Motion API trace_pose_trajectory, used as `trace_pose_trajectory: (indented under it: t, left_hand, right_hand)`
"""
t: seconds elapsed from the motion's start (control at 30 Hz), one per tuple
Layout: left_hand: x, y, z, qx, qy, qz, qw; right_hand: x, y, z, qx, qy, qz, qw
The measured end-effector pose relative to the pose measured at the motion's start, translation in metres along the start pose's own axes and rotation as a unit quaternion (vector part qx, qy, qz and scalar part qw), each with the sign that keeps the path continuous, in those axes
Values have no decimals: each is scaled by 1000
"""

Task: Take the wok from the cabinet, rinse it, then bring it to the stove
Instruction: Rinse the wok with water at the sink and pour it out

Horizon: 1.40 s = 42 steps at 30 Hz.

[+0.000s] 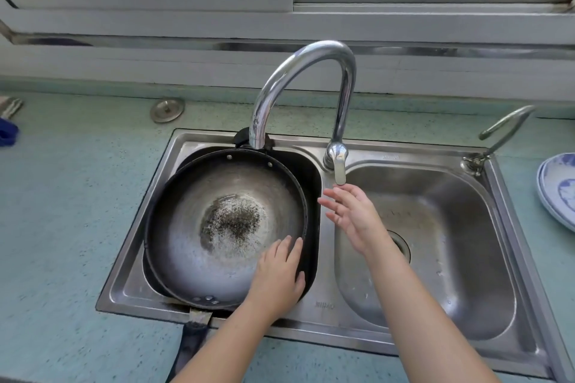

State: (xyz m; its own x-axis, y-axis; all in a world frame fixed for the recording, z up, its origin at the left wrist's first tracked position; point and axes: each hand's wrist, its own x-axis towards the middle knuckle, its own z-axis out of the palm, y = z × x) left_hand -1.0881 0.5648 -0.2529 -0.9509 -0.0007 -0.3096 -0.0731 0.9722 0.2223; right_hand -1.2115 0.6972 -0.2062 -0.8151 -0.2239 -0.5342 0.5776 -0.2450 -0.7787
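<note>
A dark wok (199, 236) sits tilted in the left basin of the steel double sink (326, 305), with a shallow pool of speckled water at its bottom. Its long handle (193, 339) sticks out over the sink's front edge toward me. My left hand (278, 274) lies on the wok's right rim, fingers inside the bowl and thumb over the edge. My right hand (351, 211) hovers open, fingers spread, just under the faucet lever (337, 162). The chrome gooseneck faucet (298, 84) arches above, its spout end over the wok's far rim. I see no stream of water.
The right basin (435, 227) holds only its drain. A small second tap (501, 130) stands at the sink's back right corner. Blue-and-white plates (557, 190) are stacked on the counter at the right edge. A round metal cap (167, 109) and a blue item (7, 134) lie at left.
</note>
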Motion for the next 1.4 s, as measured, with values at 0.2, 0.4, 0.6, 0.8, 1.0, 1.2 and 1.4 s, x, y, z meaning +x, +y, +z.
trace_pose_trajectory:
  t: [0.2, 0.4, 0.6, 0.8, 1.0, 1.2, 1.4]
  left_hand:
    - [-2, -2, 5, -21, 12, -4, 1000]
    - [-4, -3, 4, -13, 7, -14, 1000]
    - [-14, -25, -14, -20, 55, 11, 998]
    - [-46, -53, -19, -15, 95, 10, 995]
    - [-93, -84, -7, -104, 129, -3, 986]
    - [-140, -105, 2, -224, 138, -50, 963]
    - [-180, -116, 10, -312, 109, -88, 940]
  right_hand:
    - [2, -9, 5, 8, -13, -33, 999]
    - [-5, -5, 9, -23, 6, -28, 999]
    - [-27, 16, 23, -86, 8, -9, 996]
    - [-63, 48, 45, -123, 15, -4, 992]
    - [-101, 85, 71, -144, 30, 23, 989]
    - [-139, 130, 94, -171, 30, 38, 984]
    - [-172, 170, 117, -205, 20, 53, 977]
